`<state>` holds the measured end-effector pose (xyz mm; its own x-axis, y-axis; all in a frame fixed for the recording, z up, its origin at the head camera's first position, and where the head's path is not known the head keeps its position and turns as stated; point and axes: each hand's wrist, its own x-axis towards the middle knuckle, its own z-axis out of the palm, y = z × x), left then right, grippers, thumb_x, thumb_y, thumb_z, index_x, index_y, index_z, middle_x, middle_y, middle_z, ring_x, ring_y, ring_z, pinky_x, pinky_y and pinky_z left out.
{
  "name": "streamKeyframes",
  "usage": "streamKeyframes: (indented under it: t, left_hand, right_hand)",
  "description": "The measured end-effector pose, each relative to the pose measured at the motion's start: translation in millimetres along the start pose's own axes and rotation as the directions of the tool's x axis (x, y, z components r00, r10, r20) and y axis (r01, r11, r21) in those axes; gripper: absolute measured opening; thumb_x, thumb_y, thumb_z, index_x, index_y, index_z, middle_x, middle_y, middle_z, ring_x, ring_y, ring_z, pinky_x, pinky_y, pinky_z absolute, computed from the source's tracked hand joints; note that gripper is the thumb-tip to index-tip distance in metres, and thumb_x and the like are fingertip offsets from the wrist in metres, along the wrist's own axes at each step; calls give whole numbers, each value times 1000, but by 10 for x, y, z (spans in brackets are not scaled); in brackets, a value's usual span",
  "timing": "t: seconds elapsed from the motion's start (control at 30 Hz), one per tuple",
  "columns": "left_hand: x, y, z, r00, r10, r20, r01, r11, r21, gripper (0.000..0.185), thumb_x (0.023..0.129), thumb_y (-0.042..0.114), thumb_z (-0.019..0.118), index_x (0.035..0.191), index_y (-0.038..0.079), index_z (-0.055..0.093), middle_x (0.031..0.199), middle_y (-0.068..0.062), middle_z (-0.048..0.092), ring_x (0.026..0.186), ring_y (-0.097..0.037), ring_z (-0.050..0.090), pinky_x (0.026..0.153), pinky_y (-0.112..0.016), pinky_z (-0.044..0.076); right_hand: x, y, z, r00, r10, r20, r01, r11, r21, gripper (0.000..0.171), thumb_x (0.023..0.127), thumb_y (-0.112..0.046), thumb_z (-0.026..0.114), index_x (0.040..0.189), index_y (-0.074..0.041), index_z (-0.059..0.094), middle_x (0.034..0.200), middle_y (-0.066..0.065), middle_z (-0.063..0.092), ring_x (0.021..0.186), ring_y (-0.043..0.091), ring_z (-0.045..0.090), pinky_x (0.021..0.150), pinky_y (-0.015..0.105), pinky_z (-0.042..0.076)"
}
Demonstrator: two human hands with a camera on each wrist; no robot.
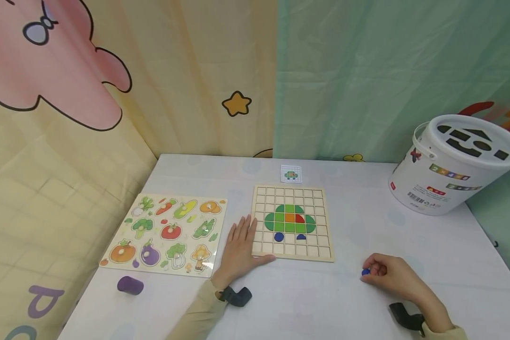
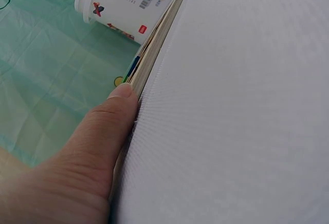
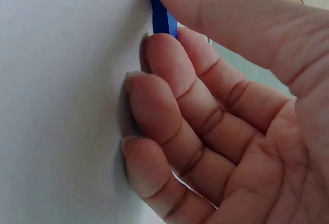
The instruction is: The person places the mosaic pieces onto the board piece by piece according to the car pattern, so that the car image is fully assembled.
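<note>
A small flat blue piece (image 1: 366,272) sits pinched between the right hand's (image 1: 391,275) thumb and curled fingers (image 3: 169,111) on the white table (image 1: 408,302); the wrist view shows its thin edge. The left hand (image 1: 241,248) lies flat, fingers straight, against the wooden grid board (image 1: 293,252), which holds a green tile figure (image 1: 290,219).

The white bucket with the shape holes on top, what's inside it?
The white bucket has its lid on. Through the shape holes only darkness shows, so anything inside stays hidden. It stands on the table, right of the grid board.
</note>
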<state>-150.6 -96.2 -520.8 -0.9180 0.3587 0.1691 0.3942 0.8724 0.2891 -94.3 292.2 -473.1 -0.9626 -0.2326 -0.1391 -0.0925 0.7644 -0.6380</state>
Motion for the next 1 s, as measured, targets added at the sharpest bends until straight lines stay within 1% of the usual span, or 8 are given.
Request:
streamKeyframes:
  t: [0.13,0.27,0.43,0.53,0.7,0.83,0.93,1.0]
  left_hand:
    - [2,1,4,1000,-1,3,1,1000,-1,111,74,77,54,150,3,21,155,-15,17,143,-28,7,114,-43,3]
    - [1,2,1,1000,-3,5,3,1000,6,111,74,78,53,151,4,21,155,-15,17,143,-28,7,114,-43,3]
    - [2,-1,2,1000,-3,4,3,1000,4,111,74,78,53,151,4,21,155,-15,17,143,-28,8,114,-43,3]
    - [5,-4,6,1000,-3,2,3,1000,5,111,74,78,53,151,4,21,156,-15,16,143,-28,8,114,-43,3]
    - [5,-4,14,1000,5,-4,-4,1000,8,111,74,78,53,150,4,22,156,-15,17,143,-29,9,114,-43,4]
    - [-1,-6,19,1000,15,-21,-15,1000,1,110,74,77,54,150,3,23,155,-16,18,142,-30,10,114,-45,6]
    - [-3,-11,22,999,18,-30,-18,1000,3,110,74,77,54,150,3,24,155,-16,19,142,-30,11,114,-45,7]
    - [-5,-13,21,999,19,-32,-19,1000,4,110,74,77,54,150,3,24,155,-16,19,142,-30,11,114,-45,7]
  right_hand:
    - [3,-20,7,1000,30,-3,-30,1000,-2,24,73,-21,82,85,-11,63,68,-6,50,59,7,45,51,22,39]
    - [4,-48,21,998,49,-30,-49,999,-23,22,75,-22,81,83,-11,63,67,-6,51,58,7,45,51,22,39]
    - [30,-99,54,997,12,-73,-16,999,-52,16,77,-15,79,85,-12,65,69,-7,51,61,8,44,51,22,38]
    - [53,-120,76,996,-1,-90,-4,999,-53,16,77,-9,78,88,-12,66,72,-7,52,62,9,44,52,22,38]
    - [73,-143,98,990,76,-117,-80,996,-33,21,78,-10,77,94,-5,66,73,-4,55,62,13,45,51,24,37]
    - [88,-156,89,984,134,-114,-139,990,-36,21,78,-13,77,93,-2,66,72,-3,56,63,15,46,51,25,37]
    - [104,-169,75,985,138,-101,-144,988,-51,18,78,-13,77,90,-3,67,72,-3,57,64,15,47,54,27,38]
    - [115,-180,69,988,121,-94,-127,990,-65,15,78,-12,77,88,-5,67,73,-3,57,65,15,47,55,27,39]
